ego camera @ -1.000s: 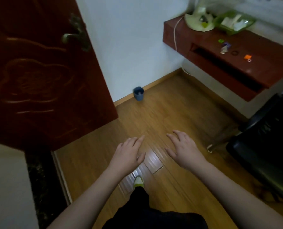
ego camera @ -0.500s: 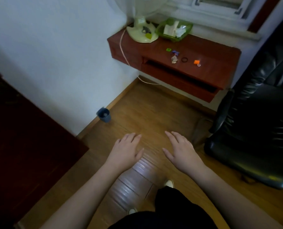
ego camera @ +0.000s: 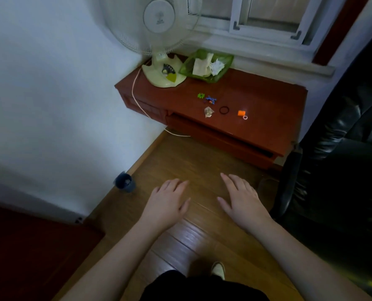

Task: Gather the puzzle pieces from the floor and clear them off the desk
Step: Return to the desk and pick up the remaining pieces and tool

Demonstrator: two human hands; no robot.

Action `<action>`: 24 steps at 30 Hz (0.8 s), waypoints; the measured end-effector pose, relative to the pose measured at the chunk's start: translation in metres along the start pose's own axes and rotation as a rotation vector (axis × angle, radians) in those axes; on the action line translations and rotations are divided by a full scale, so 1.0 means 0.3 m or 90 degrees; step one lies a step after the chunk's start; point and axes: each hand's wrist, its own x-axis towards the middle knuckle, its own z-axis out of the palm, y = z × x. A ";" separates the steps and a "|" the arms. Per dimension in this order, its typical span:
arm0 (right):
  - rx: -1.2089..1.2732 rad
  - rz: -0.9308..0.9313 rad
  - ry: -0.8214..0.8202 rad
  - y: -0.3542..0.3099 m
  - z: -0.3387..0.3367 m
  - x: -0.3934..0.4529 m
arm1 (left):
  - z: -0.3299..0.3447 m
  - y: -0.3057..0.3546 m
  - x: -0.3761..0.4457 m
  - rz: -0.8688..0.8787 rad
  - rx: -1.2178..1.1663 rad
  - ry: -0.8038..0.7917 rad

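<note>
Small coloured pieces lie on the red-brown desk (ego camera: 267, 109): a green piece (ego camera: 200, 95), a blue piece (ego camera: 211, 99), an orange piece (ego camera: 241, 113), a black ring (ego camera: 224, 110), a small white ring (ego camera: 245, 117) and a crumpled pale scrap (ego camera: 208, 111). My left hand (ego camera: 167, 203) and my right hand (ego camera: 241, 198) hover palm-down over the wooden floor (ego camera: 193, 157), fingers spread, holding nothing, well short of the desk. No pieces show on the visible floor.
A white table fan (ego camera: 159, 40) and a green tray (ego camera: 204, 64) with papers stand at the desk's back. A cord (ego camera: 137, 101) hangs off the left edge. A dark blue cup (ego camera: 125, 183) sits by the wall. A black chair (ego camera: 341, 170) is right, a dark door (ego camera: 28, 246) left.
The view has swung right and come closer to the desk; the door has slid off to the lower left. Both hands stay open and empty in front of me.
</note>
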 end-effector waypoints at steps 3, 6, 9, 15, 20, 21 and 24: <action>0.015 -0.001 0.001 0.019 -0.035 0.113 | -0.028 -0.029 0.107 -0.005 0.012 0.000; 0.020 -0.003 -0.004 0.029 -0.057 0.224 | -0.040 -0.063 0.220 -0.006 0.016 -0.011; 0.026 0.012 -0.022 0.043 -0.076 0.331 | -0.043 -0.091 0.331 0.002 0.007 -0.015; 0.017 0.052 -0.021 0.058 -0.097 0.636 | -0.061 -0.228 0.633 0.034 -0.013 0.001; 0.004 0.070 -0.019 0.043 -0.136 0.850 | -0.112 -0.351 0.871 0.081 -0.018 -0.003; 0.002 0.071 -0.018 0.046 -0.144 0.885 | -0.118 -0.373 0.916 0.096 -0.011 -0.002; 0.008 0.078 -0.022 0.057 -0.161 0.971 | -0.132 -0.416 1.028 0.123 -0.002 -0.016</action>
